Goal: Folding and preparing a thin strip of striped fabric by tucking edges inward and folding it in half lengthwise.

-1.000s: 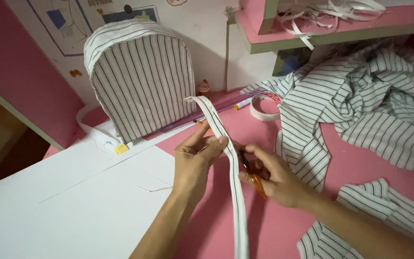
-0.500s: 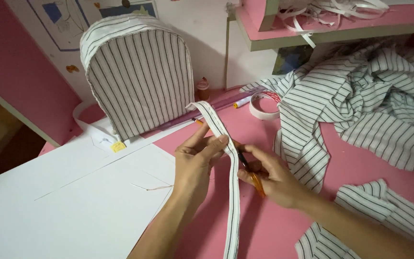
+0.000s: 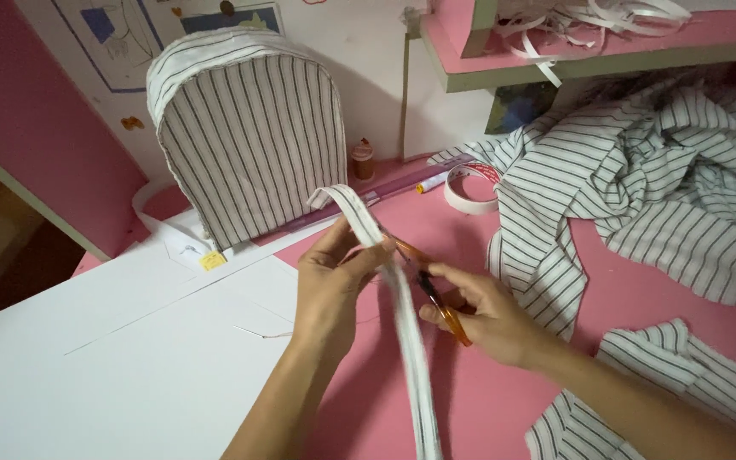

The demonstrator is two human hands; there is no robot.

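Observation:
My left hand (image 3: pixel 331 285) pinches a long narrow striped fabric strip (image 3: pixel 402 315) near its upper end; the strip's top folds over and its lower part hangs down toward me. My right hand (image 3: pixel 491 315) grips orange-handled scissors (image 3: pixel 436 294), with the blades pointing up-left at the strip just beside my left fingers. Both hands hover over the pink tabletop (image 3: pixel 641 290). Behind them stands an arched box covered in striped fabric (image 3: pixel 249 136).
White card sheets (image 3: pixel 121 358) lie at the left. A tape roll (image 3: pixel 474 183), a marker (image 3: pixel 433 181) and a small bottle (image 3: pixel 363 159) sit at the back. Striped cloth (image 3: pixel 658 179) is heaped at the right, another piece (image 3: pixel 666 383) nearer me. A pink shelf (image 3: pixel 589 43) holds white strips.
The strip has swung slightly left and its lower part blurs with motion. My right hand has brought the scissors closer to the strip. The view has shifted a little.

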